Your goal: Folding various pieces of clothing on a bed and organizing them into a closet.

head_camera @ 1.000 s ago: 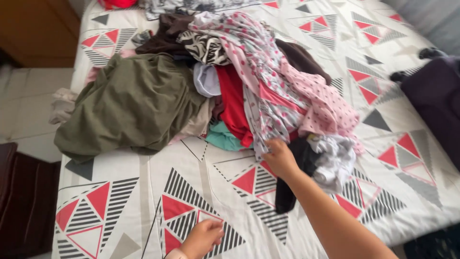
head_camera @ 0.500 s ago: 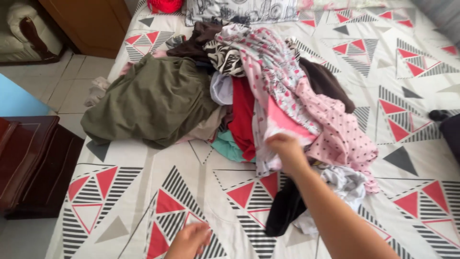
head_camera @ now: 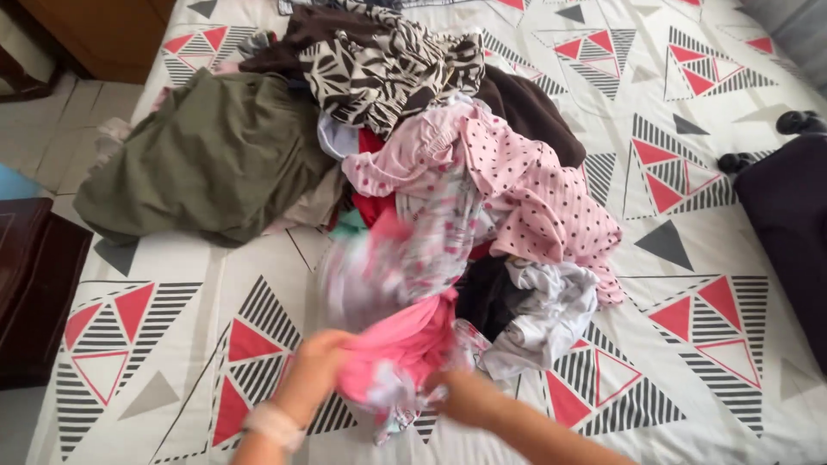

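Note:
A heap of clothes lies on a bed with a white sheet (head_camera: 155, 344) printed with red and grey triangles. Both my hands grip a bright pink garment (head_camera: 405, 340) at the near edge of the heap, and it is blurred by motion. My left hand (head_camera: 314, 366) holds its left side and wears a pale wristband. My right hand (head_camera: 452, 392) holds the lower right part. Behind it lie a pink polka-dot garment (head_camera: 534, 194), a zebra-print piece (head_camera: 383, 65), an olive green garment (head_camera: 215, 155) and a white and grey cloth (head_camera: 547, 314).
A dark garment (head_camera: 788, 224) lies at the bed's right edge. A dark wooden cabinet (head_camera: 30, 284) stands on the floor to the left of the bed, and wooden furniture (head_camera: 103, 30) stands at the top left. Pale floor tiles (head_camera: 43, 129) show between them.
My right hand has come off the pile toward me, pulling the pink garment out. My left hand rose from the sheet and took hold of it too. The view moved closer.

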